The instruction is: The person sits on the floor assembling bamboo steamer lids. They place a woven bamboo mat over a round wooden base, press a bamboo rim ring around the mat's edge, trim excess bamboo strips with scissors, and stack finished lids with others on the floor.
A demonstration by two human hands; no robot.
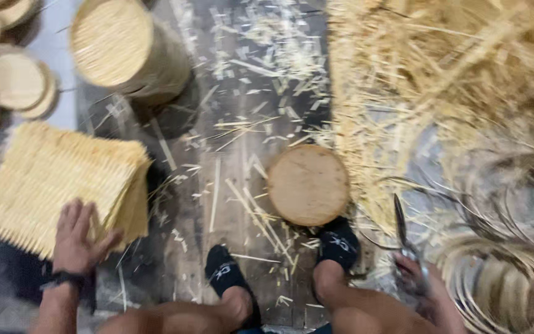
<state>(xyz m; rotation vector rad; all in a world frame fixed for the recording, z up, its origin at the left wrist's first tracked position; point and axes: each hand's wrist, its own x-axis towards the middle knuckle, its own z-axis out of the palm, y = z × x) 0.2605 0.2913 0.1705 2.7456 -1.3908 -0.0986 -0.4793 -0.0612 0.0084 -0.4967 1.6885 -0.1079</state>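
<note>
Straw-coloured heap (pixel 440 80): loose bamboo strips and shavings, the largest mass, filling the upper right and cut off by the frame.
Floor (pixel 248 80): dark worn boards strewn with pale splinters.
Woven mats (pixel 50 179): one stack of square bamboo mats at the left, lying on the floor; the number of mats in it cannot be counted.
Coiled hoops (pixel 508 278): thin bamboo rings piled at lower right, blurred and partly out of view; too many to count.
Tall round stack (pixel 125 49): one cylinder of woven discs at the top, nothing seen inside it.
Round discs at left edge (pixel 16 80): several, overlapping, cut off by the frame.
Wooden block (pixel 308 184): one round block, just ahead of the right foot.
Feet (pixel 224 272): two, in black socks.
Left hand (pixel 75 238): grip released, fingers spread flat on the near corner of the mats; a dark band at the wrist.
Right hand (pixel 421 281): grip clenched around the handles of the shears (pixel 401 226), blades pointing away; the fingers are blurred.
</note>
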